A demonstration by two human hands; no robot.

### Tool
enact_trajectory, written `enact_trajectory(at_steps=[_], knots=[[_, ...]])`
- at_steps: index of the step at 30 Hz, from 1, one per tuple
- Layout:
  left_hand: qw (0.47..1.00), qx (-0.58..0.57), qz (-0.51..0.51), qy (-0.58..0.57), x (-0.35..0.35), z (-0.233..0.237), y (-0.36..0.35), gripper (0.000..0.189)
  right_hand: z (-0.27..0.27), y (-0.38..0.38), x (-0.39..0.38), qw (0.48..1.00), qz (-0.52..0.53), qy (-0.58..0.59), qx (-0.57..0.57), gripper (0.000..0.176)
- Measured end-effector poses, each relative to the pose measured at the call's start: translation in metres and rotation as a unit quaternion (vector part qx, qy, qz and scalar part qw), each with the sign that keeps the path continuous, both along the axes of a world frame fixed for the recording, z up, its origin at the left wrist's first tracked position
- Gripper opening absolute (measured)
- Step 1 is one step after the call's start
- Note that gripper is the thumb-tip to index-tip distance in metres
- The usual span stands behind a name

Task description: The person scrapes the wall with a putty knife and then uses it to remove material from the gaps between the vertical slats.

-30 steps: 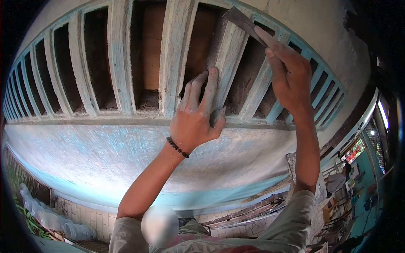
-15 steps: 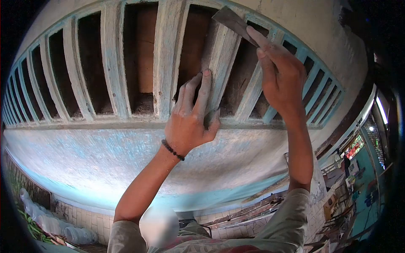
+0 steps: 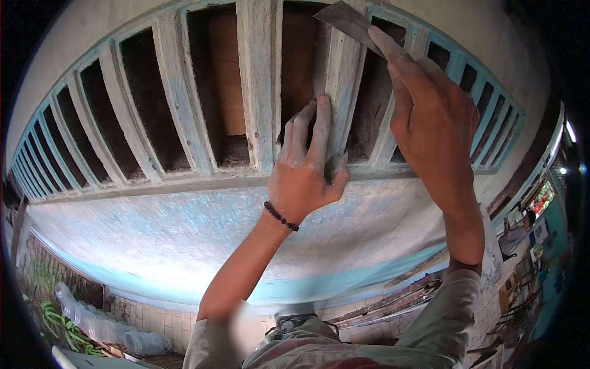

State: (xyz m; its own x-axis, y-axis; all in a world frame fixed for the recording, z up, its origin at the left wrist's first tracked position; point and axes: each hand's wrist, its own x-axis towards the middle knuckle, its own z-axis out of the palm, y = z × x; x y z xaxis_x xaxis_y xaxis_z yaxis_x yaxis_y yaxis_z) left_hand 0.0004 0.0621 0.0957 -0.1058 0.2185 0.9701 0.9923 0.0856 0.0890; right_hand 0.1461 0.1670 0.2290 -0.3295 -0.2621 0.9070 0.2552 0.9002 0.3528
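Note:
My right hand is closed on a flat grey metal scraper, its index finger stretched along the blade. The blade lies across the upper part of a worn, whitish slat of the wall vent. Dusty and spread, my left hand rests lower down, with fingertips against the same slat and the thumb near the bottom ledge. A dark beaded bracelet circles the left wrist. Flaking white and light blue paint covers the slats.
Below the vent is a pale wall with blue patches. Clear plastic containers and green plants stand at the lower left. Long wooden strips lie at the wall's foot. Cluttered items and a person are at the right.
The whole view has shifted, so the vent and both hands appear further right. My right hand looks larger and is still holding the scraper at the same slat; my left hand stays on it.

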Motion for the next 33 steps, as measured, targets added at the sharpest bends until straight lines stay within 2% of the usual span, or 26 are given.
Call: enact_trajectory(at_steps=[7,10,13,16,19,22,25,31,33], knots=[[1.0,0.002,0.008,-0.002,-0.001,-0.002,0.003,0.098,-0.007,-0.008,-0.001,0.997,-0.069,0.027,0.02,0.048],[1.0,-0.003,0.01,-0.003,0.001,0.0,0.001,0.098,0.001,0.012,-0.006,0.997,0.054,0.029,0.052,0.05],[1.0,-0.015,0.005,-0.009,0.004,0.001,-0.001,0.099,-0.001,0.002,0.001,0.999,-0.012,0.022,0.025,0.049],[1.0,-0.01,0.014,-0.003,0.003,0.0,0.0,0.099,-0.005,0.015,-0.002,0.999,-0.027,0.021,0.008,0.048],[1.0,-0.003,0.029,0.009,0.0,-0.002,0.004,0.098,-0.005,0.019,-0.004,1.0,0.007,0.002,-0.004,0.048],[0.999,-0.003,0.033,0.009,-0.001,-0.002,0.004,0.098,0.005,0.025,-0.004,0.995,0.08,0.025,0.047,0.047],[0.999,-0.011,0.029,-0.008,0.002,-0.002,0.003,0.098,0.005,0.015,-0.004,0.998,0.048,-0.003,-0.027,0.045],[0.999,-0.023,0.03,-0.021,0.008,0.002,0.001,0.097,0.011,0.042,-0.013,0.995,0.088,0.003,0.037,0.034],[0.999,-0.022,0.03,-0.015,0.007,0.001,0.001,0.098,0.004,0.042,-0.02,0.996,0.092,-0.007,0.02,0.031]])
